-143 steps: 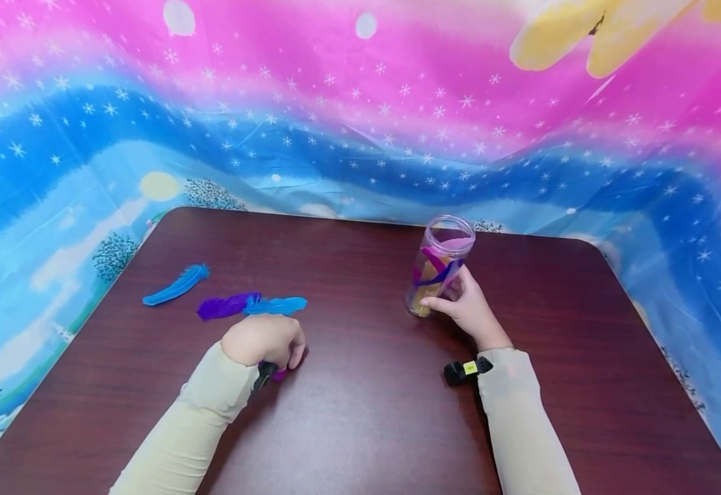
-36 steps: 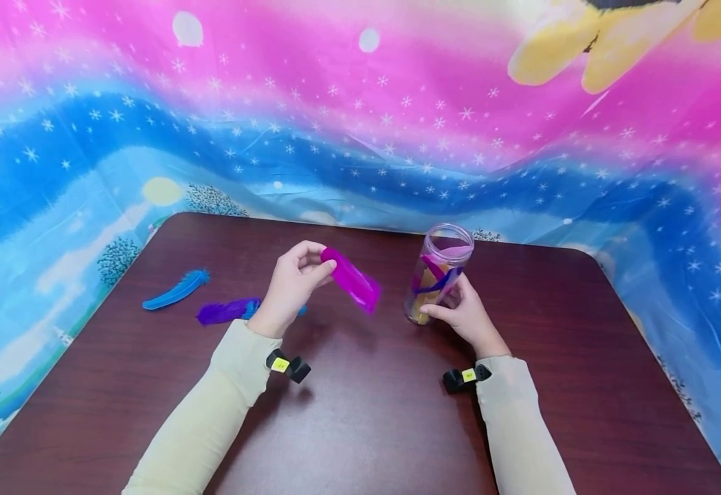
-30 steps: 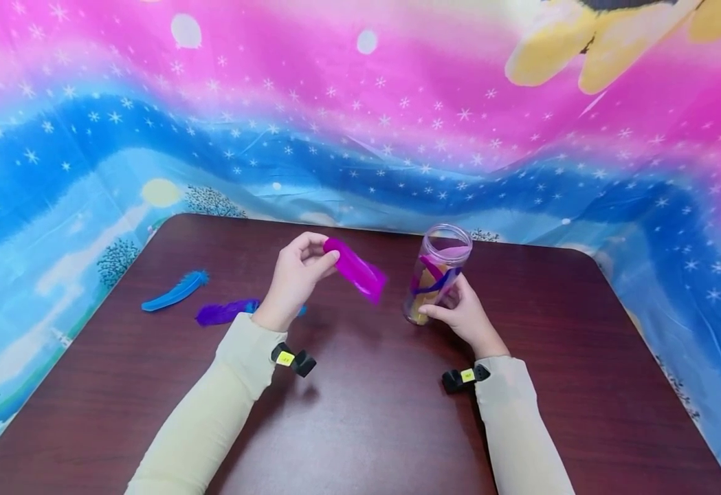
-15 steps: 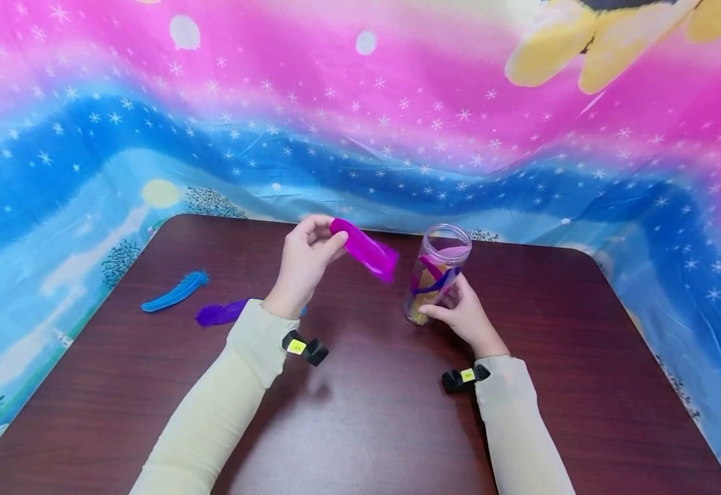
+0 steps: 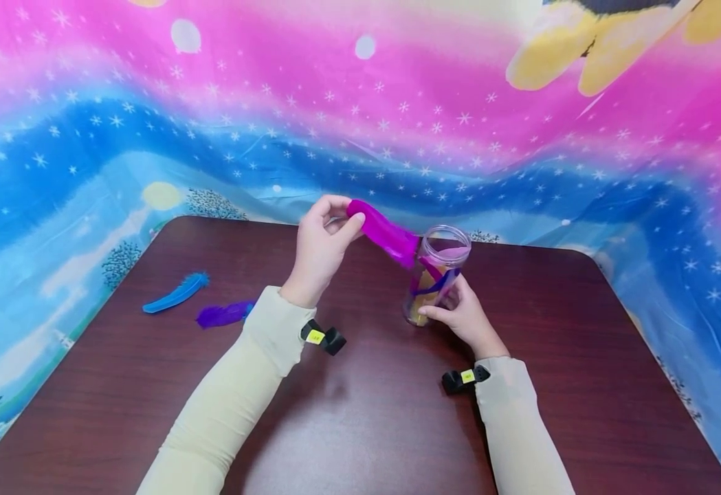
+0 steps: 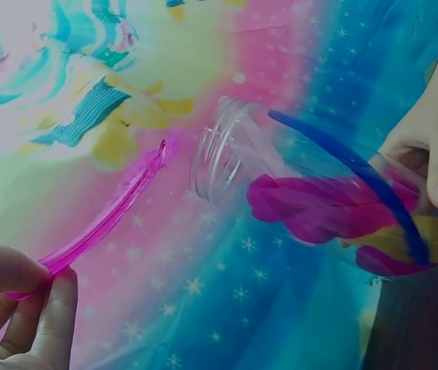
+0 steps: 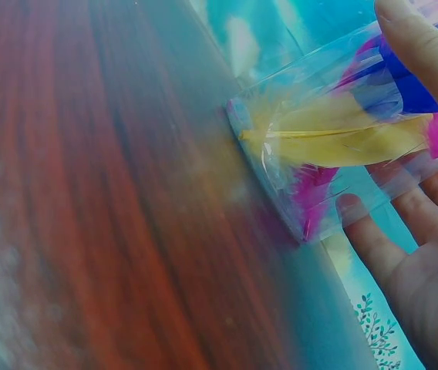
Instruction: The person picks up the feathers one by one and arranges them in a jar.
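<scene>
My left hand (image 5: 323,247) pinches one end of a magenta feather (image 5: 385,232) between thumb and fingers, up in the air left of a clear jar (image 5: 447,256). The feather's free end overlaps the jar's rim in the head view; in the left wrist view a gap shows between its tip (image 6: 163,146) and the jar's mouth (image 6: 217,154). My right hand (image 5: 468,316) grips the jar low on its right side, and it stands upright on the table. Inside the jar are a yellow feather (image 7: 342,135), a blue feather (image 6: 358,166) and magenta ones (image 6: 319,206).
On the left of the brown table (image 5: 372,412) lie a light blue feather (image 5: 177,293) and a purple feather (image 5: 220,314). My left sleeve partly covers another blue feather (image 5: 249,309) beside the purple one. A colourful cloth (image 5: 311,110) hangs behind the table.
My left hand picked up the magenta feather from the table, then carried it up and to the right as far as the jar's rim. My right hand stays on the jar.
</scene>
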